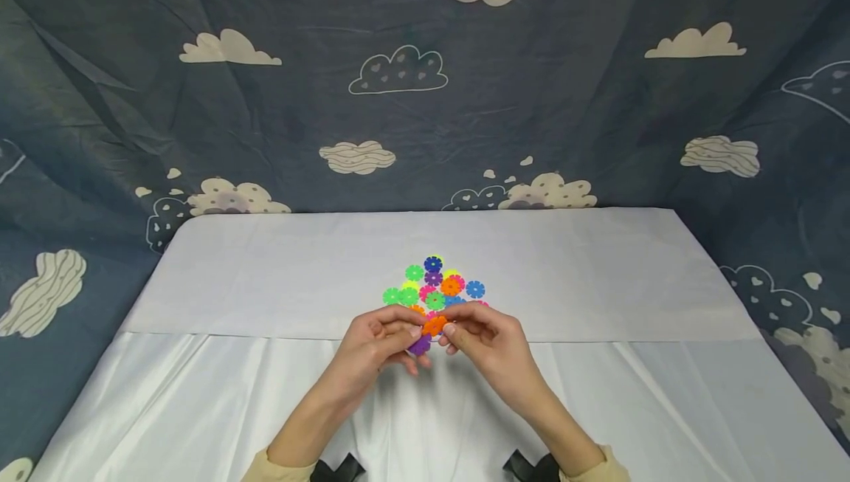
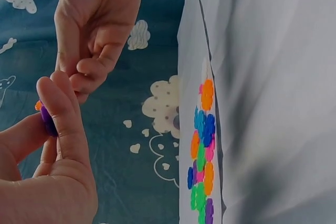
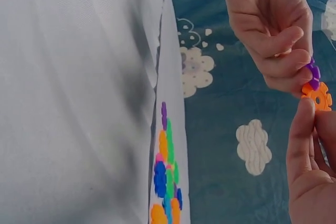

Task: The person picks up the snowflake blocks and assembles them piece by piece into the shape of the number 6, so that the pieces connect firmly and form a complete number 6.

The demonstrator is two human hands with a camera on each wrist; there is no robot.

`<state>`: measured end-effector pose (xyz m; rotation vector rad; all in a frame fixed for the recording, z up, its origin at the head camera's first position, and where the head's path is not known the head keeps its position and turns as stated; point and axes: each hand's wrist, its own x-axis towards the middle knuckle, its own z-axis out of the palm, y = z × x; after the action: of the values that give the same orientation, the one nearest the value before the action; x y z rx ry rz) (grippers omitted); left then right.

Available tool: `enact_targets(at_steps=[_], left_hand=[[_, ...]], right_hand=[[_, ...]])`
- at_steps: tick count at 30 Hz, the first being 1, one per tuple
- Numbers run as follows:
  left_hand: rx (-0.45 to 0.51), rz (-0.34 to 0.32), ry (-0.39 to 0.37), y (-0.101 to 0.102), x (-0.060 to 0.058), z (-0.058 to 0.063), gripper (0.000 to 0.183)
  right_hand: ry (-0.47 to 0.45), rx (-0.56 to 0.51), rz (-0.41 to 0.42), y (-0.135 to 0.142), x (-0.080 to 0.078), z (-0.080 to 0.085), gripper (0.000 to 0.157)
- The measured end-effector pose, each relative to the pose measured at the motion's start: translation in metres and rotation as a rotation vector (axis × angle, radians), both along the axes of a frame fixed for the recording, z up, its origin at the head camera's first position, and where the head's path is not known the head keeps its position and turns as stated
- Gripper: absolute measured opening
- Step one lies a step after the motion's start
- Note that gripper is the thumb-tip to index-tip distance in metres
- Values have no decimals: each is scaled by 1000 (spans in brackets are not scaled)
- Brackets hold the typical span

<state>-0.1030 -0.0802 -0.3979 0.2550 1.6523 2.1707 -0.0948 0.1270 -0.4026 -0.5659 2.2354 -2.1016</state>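
Observation:
Both hands meet over the front of the table, just before a pile of small notched plastic flower discs point(image 1: 434, 300). My left hand point(image 1: 372, 343) pinches a purple flower disc point(image 1: 420, 346) between thumb and fingers; its edge shows in the left wrist view. An orange flower disc point(image 1: 435, 325) with a hole in its middle is pinched by my right hand point(image 1: 493, 343). In the right wrist view the orange disc's edge meets the purple disc point(image 3: 314, 74), the two set at an angle to each other. Both are held up above the table.
The loose discs are green, blue, pink, yellow, orange and purple, lying flat and partly overlapping. A white cloth covers the table point(image 1: 265, 275), with a seam across it. Behind and beside it hangs a dark blue curtain point(image 1: 398, 135) with cloud prints.

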Motion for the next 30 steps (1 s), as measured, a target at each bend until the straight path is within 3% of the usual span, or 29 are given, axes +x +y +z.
enact_targets(at_steps=[5,13,19,23,30], left_hand=[[-14,-12,2,-1,-1,-1,19],[-77,27,44,-7,-4,1,22],[-108,32,48,-11,-6,2,21],[-120,30,37,-14,-8,2,22],[-101,31,30,-16,-10,0,20]], right_hand=[[-18,28,-7,2,-2,0,18],[-8,93,-99,20,-13,1,17],[-58,254,-142,42,-26,-5,19],[-100,425,-84,48,-38,-14,18],[-28,703,76,54,-60,-28,21]])
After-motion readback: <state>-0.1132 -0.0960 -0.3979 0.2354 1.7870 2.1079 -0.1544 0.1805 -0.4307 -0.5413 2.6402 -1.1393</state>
